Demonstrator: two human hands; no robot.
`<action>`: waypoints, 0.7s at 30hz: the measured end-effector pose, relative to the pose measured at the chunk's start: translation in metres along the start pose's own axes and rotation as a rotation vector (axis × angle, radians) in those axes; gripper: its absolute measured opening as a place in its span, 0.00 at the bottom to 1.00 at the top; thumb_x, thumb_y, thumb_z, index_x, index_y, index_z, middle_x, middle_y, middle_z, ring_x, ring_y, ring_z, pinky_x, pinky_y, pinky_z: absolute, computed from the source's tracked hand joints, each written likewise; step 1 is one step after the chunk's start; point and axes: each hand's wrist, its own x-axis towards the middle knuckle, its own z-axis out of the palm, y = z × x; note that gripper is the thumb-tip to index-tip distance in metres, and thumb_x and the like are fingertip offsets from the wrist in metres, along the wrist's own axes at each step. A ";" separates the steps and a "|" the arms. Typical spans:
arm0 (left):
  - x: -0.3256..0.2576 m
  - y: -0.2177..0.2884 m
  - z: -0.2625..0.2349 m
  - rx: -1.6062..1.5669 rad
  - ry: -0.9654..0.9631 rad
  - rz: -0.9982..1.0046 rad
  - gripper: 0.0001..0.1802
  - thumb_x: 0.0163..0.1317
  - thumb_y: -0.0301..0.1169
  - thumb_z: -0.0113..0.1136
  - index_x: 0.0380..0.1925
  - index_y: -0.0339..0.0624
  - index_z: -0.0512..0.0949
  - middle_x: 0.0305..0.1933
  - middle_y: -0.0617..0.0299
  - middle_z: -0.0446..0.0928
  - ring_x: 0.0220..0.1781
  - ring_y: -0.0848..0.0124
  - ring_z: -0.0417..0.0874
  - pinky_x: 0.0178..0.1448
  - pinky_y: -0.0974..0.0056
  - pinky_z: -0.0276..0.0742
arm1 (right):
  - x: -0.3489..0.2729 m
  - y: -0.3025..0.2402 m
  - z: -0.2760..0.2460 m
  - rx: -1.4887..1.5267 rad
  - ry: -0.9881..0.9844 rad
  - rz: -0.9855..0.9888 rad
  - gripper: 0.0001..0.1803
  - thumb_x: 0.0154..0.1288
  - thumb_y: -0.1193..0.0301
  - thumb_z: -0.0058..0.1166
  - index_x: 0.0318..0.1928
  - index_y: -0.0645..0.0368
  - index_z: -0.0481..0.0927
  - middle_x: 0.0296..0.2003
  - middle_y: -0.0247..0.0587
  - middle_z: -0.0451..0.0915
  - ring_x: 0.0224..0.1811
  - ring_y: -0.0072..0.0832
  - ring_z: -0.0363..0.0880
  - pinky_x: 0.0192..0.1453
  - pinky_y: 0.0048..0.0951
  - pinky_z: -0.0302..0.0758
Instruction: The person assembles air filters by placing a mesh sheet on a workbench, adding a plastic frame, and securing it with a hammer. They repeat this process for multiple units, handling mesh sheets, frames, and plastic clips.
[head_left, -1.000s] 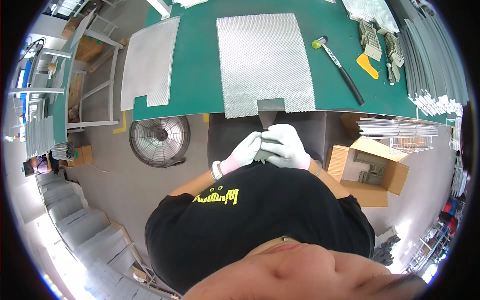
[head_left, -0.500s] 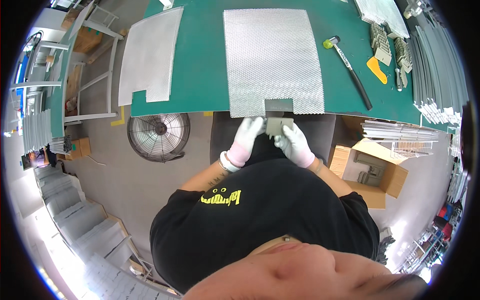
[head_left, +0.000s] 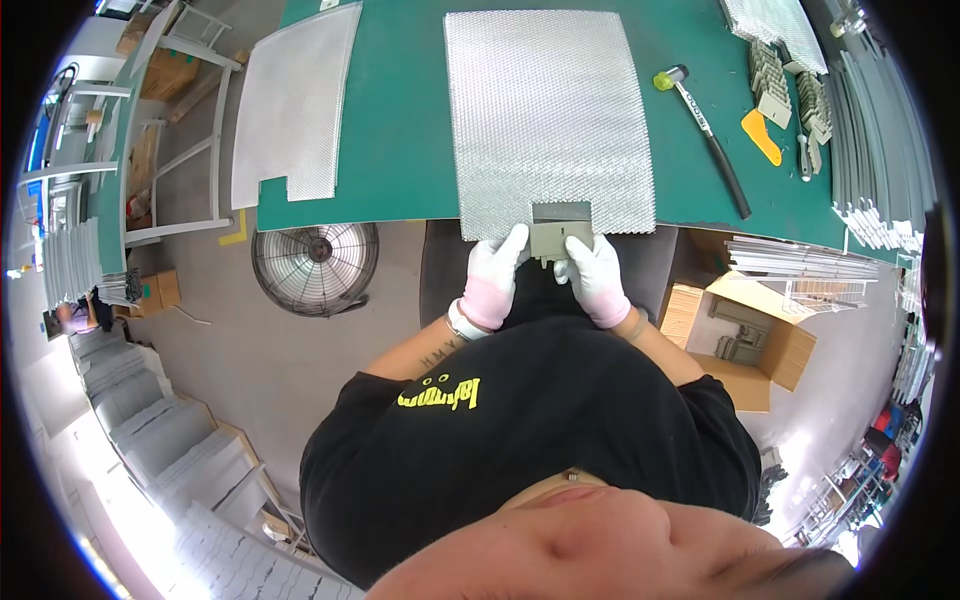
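Note:
Both my hands wear white gloves with pink cuffs. At the table's near edge, my right hand (head_left: 596,278) grips a small grey-beige plastic piece (head_left: 546,240) with its thumb on the face. This piece lies against the notch in the near edge of a silver metal mesh panel (head_left: 545,110). My left hand (head_left: 492,278) is closed at the panel's near edge, just left of the notch, thumb on top and the other fingers partly hidden underneath. Its thumb tip comes close to the piece's left side. The panel juts slightly over the table edge.
A mallet (head_left: 712,145), a yellow scraper-like tool (head_left: 761,137) and stacks of grey-beige pieces (head_left: 770,85) lie right on the green table (head_left: 400,120). Another mesh panel (head_left: 292,110) is at left. Below stand a floor fan (head_left: 316,268) and an open carton (head_left: 735,385).
The plastic piece has moved forward from below the panel to its notch. My right hand went with it, and my left hand has closed at the panel's near edge.

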 end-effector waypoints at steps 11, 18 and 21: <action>0.008 -0.001 -0.001 0.333 -0.138 -0.155 0.22 0.72 0.45 0.59 0.43 0.33 0.83 0.33 0.63 0.82 0.32 0.79 0.79 0.39 0.72 0.74 | -0.004 -0.001 0.005 -0.128 0.339 -0.198 0.15 0.74 0.64 0.56 0.39 0.66 0.78 0.30 0.36 0.80 0.31 0.19 0.75 0.39 0.23 0.74; 0.006 -0.004 -0.005 0.158 -0.194 -0.141 0.22 0.74 0.44 0.56 0.45 0.31 0.80 0.34 0.60 0.82 0.34 0.76 0.81 0.40 0.71 0.77 | -0.005 -0.007 -0.017 -0.109 0.328 -0.107 0.12 0.73 0.63 0.57 0.36 0.58 0.76 0.29 0.30 0.76 0.32 0.17 0.74 0.38 0.21 0.72; 0.004 -0.004 0.003 0.056 -0.167 -0.167 0.22 0.75 0.43 0.54 0.49 0.31 0.77 0.38 0.59 0.81 0.38 0.74 0.82 0.44 0.69 0.80 | -0.005 -0.010 -0.011 -0.059 0.370 -0.079 0.12 0.73 0.63 0.58 0.37 0.58 0.76 0.30 0.31 0.77 0.33 0.17 0.76 0.38 0.21 0.73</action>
